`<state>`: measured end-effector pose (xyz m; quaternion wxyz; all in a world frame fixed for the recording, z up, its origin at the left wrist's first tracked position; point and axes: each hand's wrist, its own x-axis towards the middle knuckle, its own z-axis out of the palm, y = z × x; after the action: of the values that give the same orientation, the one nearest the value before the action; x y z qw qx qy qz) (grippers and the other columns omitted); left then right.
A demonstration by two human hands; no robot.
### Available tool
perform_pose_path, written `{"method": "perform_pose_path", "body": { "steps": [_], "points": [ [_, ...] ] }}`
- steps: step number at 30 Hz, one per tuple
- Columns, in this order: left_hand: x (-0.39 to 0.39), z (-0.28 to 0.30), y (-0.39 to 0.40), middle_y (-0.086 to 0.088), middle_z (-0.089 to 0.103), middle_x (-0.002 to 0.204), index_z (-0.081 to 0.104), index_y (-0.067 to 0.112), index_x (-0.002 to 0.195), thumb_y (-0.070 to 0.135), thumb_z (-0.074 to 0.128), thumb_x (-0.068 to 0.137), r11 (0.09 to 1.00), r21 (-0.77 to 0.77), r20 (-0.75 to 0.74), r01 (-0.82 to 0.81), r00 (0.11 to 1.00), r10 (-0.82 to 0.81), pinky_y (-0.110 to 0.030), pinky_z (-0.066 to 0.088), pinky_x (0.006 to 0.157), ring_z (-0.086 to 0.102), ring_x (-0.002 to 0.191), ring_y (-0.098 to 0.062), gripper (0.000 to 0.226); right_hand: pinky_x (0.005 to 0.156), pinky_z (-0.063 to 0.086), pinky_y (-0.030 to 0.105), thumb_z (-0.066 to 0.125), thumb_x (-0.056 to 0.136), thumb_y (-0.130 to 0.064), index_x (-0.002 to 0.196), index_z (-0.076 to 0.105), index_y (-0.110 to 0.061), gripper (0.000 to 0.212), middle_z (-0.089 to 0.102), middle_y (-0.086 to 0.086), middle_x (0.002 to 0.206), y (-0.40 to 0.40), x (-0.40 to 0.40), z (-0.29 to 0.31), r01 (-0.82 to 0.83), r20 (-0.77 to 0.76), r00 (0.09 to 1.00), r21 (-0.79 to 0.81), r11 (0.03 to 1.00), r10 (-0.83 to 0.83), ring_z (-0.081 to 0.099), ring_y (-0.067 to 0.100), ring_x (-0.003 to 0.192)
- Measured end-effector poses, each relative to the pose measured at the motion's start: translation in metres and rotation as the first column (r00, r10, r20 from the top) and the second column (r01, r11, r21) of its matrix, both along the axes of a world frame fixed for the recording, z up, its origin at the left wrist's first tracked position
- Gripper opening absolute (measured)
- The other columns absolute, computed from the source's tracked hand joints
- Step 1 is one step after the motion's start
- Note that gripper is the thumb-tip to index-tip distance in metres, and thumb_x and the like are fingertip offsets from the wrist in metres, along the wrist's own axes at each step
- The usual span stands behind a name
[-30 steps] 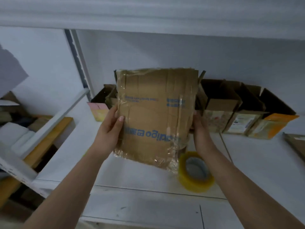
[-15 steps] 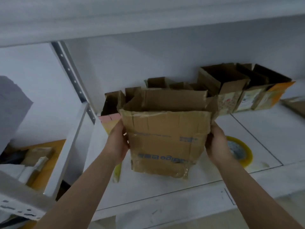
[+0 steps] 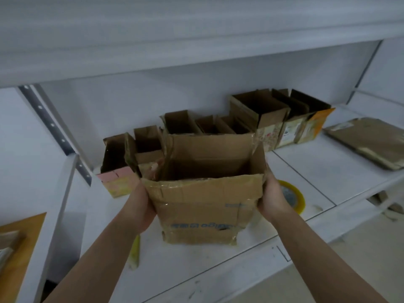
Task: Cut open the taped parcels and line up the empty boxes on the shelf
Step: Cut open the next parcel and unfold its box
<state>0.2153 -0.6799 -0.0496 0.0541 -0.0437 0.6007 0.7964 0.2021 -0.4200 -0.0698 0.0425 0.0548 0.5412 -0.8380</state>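
- The open cardboard box (image 3: 203,206) stands upright on the white shelf (image 3: 328,180), near its front edge, with its top flaps up and blue print on the near face.
- The left hand (image 3: 140,206) holds the box's left side; its grip is wrapped round the upper left corner, with fingertips showing inside the box at the rim.
- The right hand (image 3: 273,200) holds the box's right side, fingers curled round the upper right corner just under the raised flap.
- Behind the box, a row of opened empty boxes (image 3: 260,112) runs along the back wall of the shelf, from a pink-fronted one (image 3: 113,178) at the left to an orange-fronted one (image 3: 314,125) at the right.
- A roll of yellowish tape (image 3: 295,197) lies flat on the shelf just beside the right hand, partly hidden by it.
- A flat brown parcel (image 3: 367,143) lies on the shelf well to the right.
- A thin yellow-green object (image 3: 135,252) lies on the shelf under the left forearm; what it is cannot be told.
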Motion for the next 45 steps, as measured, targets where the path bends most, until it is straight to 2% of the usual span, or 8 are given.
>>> {"method": "perform_pose_path", "body": {
  "steps": [4,7,11,23,33,39,42,45],
  "points": [
    [0.000,-0.014,-0.005,0.004,0.066,0.127,0.049,0.039,0.138,0.036,0.059,0.086,0.997,-0.039,0.010,0.063,0.998,-0.062,-0.038,0.051,0.087,0.065,0.113,-0.018,0.053,0.089,0.056,0.034,0.038,0.087,-0.066,0.128,0.056,-0.032,0.057,0.074,-0.002,0.109,-0.009,0.006,-0.003,0.009,0.020,1.000,0.047,0.999,-0.010,0.071,0.013,0.097],
    [-0.001,-0.017,-0.004,0.004,0.067,0.124,0.048,0.040,0.138,0.036,0.059,0.084,0.998,-0.029,-0.020,0.058,0.998,-0.059,-0.035,0.053,0.082,0.067,0.108,-0.015,0.055,0.102,0.049,0.049,0.062,0.070,-0.079,0.136,0.051,-0.030,0.083,0.062,0.012,0.130,-0.010,0.008,-0.003,-0.012,-0.003,1.000,0.143,0.990,0.012,0.063,0.027,0.116],
    [-0.001,-0.018,0.000,0.002,0.064,0.127,0.048,0.040,0.138,0.031,0.060,0.083,0.999,-0.015,-0.062,0.029,0.998,-0.030,-0.029,0.058,0.072,0.068,0.104,-0.014,0.056,0.097,0.051,0.052,0.066,0.077,-0.057,0.123,0.054,-0.031,0.054,0.064,0.013,0.121,-0.008,0.005,-0.003,0.049,-0.047,0.998,0.187,0.981,-0.041,0.065,0.029,0.109],
    [0.000,-0.018,0.004,0.002,0.063,0.119,0.047,0.041,0.134,0.008,0.047,0.099,0.999,0.005,-0.076,-0.045,0.996,0.046,-0.027,0.057,0.065,0.071,0.090,-0.014,0.048,0.070,0.057,0.031,0.056,0.094,-0.023,0.133,0.042,-0.047,0.048,0.063,-0.008,0.116,-0.006,0.001,-0.006,0.093,-0.159,0.985,0.139,0.986,-0.070,0.070,0.012,0.095],
    [0.001,-0.014,-0.003,-0.003,0.067,0.118,0.055,0.043,0.126,0.007,0.045,0.100,1.000,-0.012,-0.079,-0.024,0.997,0.023,-0.030,0.057,0.066,0.070,0.092,-0.018,0.046,0.073,0.058,0.036,0.059,0.085,-0.031,0.133,0.048,-0.040,0.050,0.065,0.003,0.122,-0.013,0.016,-0.001,0.012,-0.084,0.996,0.097,0.995,-0.004,0.069,0.023,0.102],
    [0.009,-0.017,-0.001,0.008,0.062,0.128,0.055,0.045,0.126,0.055,0.047,0.093,0.995,-0.044,-0.188,-0.092,0.979,0.082,-0.043,0.050,0.095,0.060,0.117,-0.017,0.036,0.073,0.058,0.038,0.058,0.092,-0.017,0.132,0.047,-0.044,0.049,0.063,0.009,0.124,-0.007,0.018,-0.001,0.037,-0.077,0.997,0.139,0.990,-0.027,0.066,0.030,0.106],
    [0.015,-0.020,-0.006,0.008,0.060,0.133,0.070,0.040,0.105,0.091,0.035,0.069,0.992,-0.043,-0.252,-0.116,0.962,0.102,-0.050,0.037,0.107,0.050,0.129,-0.018,0.072,0.070,0.057,0.037,0.056,0.094,-0.014,0.134,0.047,-0.041,0.049,0.065,0.011,0.123,-0.006,0.016,-0.002,0.042,-0.070,0.997,0.124,0.991,-0.034,0.068,0.029,0.101],
    [0.019,-0.028,-0.010,0.009,0.047,0.145,0.073,0.032,0.103,0.093,0.035,0.070,0.988,-0.143,-0.325,-0.064,0.946,0.015,-0.050,0.038,0.106,0.044,0.135,-0.013,0.079,0.068,0.057,0.036,0.056,0.094,-0.013,0.135,0.047,-0.037,0.048,0.066,0.014,0.121,-0.006,0.016,0.000,0.045,-0.070,0.997,0.120,0.992,-0.037,0.069,0.026,0.095]
  ]
}}
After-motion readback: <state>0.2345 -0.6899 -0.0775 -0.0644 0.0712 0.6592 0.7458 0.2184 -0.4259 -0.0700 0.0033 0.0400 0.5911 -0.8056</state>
